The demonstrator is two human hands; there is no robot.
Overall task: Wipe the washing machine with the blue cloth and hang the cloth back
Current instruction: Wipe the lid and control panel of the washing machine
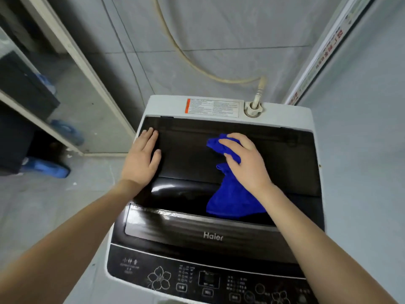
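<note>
Top-down on the washing machine (302, 119), white body with a dark glossy lid (190, 154) that fills most of its top. The right hand (247, 163) presses down on the blue cloth (232, 198), palm down, fingers (228, 142) curled over a bunched part of it near the lid's far edge, right of the middle; they grip the cloth against the lid. The rest of the cloth trails back under the wrist toward the near edge of the lid, spreading into a loose fan just above the strip with the brand name. The left hand (142, 159) lies flat on the lid's far left corner, fingers straight and close together, thumb out to the side, holding nothing. The two hands sit well apart, bare lid between them. Along the machine's near edge runs the control panel (197, 279) with buttons and flower marks. At the far right corner a pale hose (197, 64) plugs into the top, with a warning label (212, 107) just to its left. Blue slippers (46, 167) rest on the floor off to the left.
</note>
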